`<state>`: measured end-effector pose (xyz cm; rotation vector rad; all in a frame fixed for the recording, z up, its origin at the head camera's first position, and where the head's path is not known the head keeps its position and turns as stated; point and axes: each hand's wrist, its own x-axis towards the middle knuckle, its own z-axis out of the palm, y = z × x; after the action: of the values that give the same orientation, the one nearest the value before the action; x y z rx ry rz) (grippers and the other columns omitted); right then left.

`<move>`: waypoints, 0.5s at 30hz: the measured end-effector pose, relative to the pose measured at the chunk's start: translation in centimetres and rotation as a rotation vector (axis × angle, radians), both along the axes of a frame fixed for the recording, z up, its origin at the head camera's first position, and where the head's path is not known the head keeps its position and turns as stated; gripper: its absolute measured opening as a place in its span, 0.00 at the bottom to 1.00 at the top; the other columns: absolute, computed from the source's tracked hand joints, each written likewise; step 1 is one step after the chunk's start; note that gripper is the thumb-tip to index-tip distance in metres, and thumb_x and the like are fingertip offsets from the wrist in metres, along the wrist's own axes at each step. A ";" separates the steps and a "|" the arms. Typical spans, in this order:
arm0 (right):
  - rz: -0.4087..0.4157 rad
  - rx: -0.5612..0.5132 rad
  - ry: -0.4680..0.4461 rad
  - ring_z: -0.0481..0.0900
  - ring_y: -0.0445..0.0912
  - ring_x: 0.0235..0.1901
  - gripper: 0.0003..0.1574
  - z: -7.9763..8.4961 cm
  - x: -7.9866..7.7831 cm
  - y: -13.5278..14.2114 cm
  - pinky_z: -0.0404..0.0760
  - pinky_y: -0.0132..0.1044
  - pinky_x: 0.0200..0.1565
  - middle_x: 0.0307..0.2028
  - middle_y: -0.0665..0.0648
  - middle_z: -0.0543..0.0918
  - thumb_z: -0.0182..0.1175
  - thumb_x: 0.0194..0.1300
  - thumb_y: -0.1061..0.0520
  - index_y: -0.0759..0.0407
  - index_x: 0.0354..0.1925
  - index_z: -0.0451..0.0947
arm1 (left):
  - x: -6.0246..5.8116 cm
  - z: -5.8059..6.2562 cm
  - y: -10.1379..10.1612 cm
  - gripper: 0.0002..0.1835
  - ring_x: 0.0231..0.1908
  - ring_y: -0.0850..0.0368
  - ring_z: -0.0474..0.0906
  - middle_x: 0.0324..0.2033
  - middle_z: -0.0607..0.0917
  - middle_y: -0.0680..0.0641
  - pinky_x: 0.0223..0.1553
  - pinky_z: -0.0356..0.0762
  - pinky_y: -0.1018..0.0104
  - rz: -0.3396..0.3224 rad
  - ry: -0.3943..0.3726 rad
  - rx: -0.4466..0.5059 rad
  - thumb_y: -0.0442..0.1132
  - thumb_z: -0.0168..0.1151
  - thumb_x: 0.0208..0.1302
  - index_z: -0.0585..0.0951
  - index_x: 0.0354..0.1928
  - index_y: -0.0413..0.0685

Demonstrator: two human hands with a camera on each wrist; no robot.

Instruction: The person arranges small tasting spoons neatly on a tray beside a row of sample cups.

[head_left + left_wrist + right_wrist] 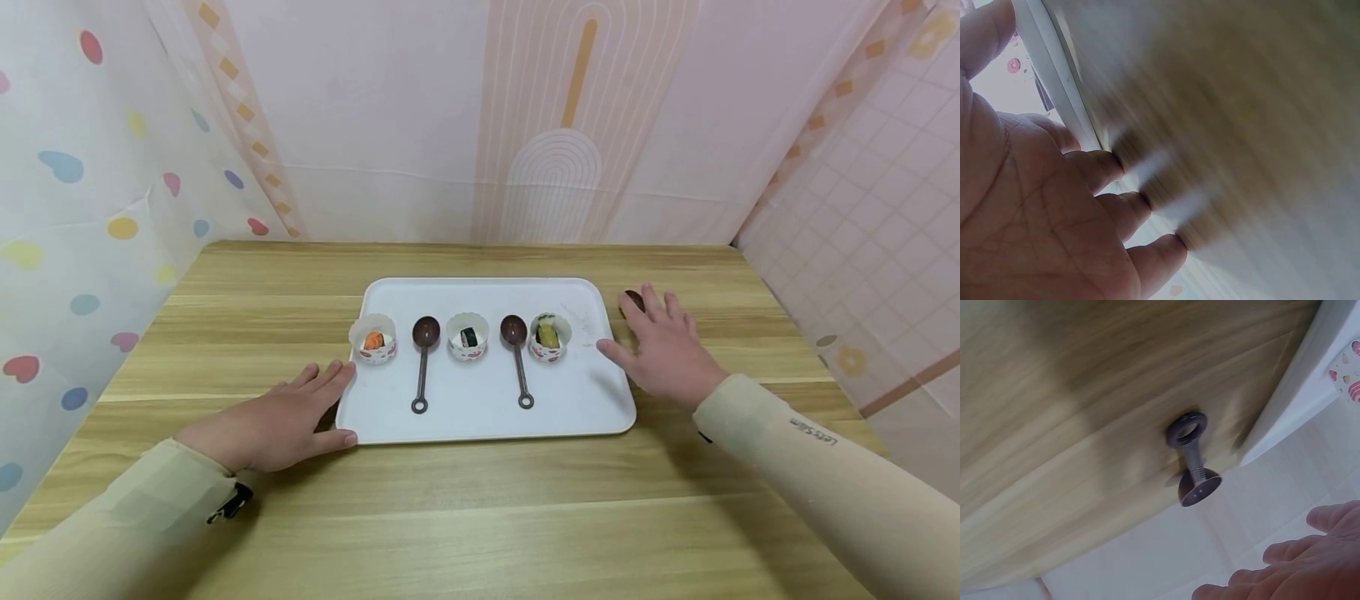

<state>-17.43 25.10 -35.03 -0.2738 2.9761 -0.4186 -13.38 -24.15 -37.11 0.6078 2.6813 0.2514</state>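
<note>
My left hand (pixel 281 421) rests at the left edge of a white tray (pixel 480 412), thumb on its near rim and fingers spread. In the left wrist view its fingertips (pixel 1138 203) meet the wooden table beside the tray. To the right of the tray, my right hand (pixel 667 354) reaches over a brown spoon (pixel 633 298), fingers loosely spread and holding nothing. The right wrist view shows this spoon (pixel 1192 456) lying apart from the fingers, its ring-ended handle toward the camera. On the tray, two more brown spoons (pixel 426 332) alternate with three paper cups (pixel 468 350).
The left cup (pixel 375 356) holds a small orange-topped sushi piece, the middle one a dark-wrapped piece, the right cup (pixel 550 355) a yellow-green one. Patterned curtains (pixel 390 125) enclose the wooden table (pixel 480 517) at the back and both sides.
</note>
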 end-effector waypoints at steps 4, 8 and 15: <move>-0.010 0.001 -0.011 0.29 0.77 0.81 0.61 0.0 0.0 0.4 0.35 0.80 0.74 0.83 0.74 0.33 0.44 0.76 0.22 0.56 0.86 0.40 | 0.0 0.0 0.0 0.57 0.78 0.20 0.48 0.81 0.54 0.29 0.73 0.54 0.21 0.002 0.001 0.000 0.72 0.57 0.71 0.50 0.84 0.39; -0.019 -0.003 -0.018 0.28 0.77 0.81 0.61 -0.2 0.1 0.9 0.35 0.81 0.74 0.83 0.74 0.33 0.43 0.76 0.22 0.56 0.86 0.40 | 0.0 0.0 0.0 0.58 0.78 0.20 0.48 0.81 0.54 0.29 0.72 0.54 0.21 0.002 0.003 -0.003 0.73 0.56 0.70 0.50 0.84 0.39; -0.032 -0.002 -0.015 0.29 0.79 0.80 0.59 -0.4 0.0 1.6 0.36 0.82 0.73 0.83 0.75 0.34 0.42 0.77 0.22 0.56 0.86 0.41 | 0.0 -0.1 0.0 0.58 0.78 0.20 0.48 0.82 0.54 0.29 0.72 0.54 0.21 0.002 -0.001 -0.010 0.75 0.55 0.70 0.49 0.84 0.39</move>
<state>-17.43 26.73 -35.40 -0.2230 2.9695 -0.4252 -13.42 -24.17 -37.21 0.6022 2.6805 0.2388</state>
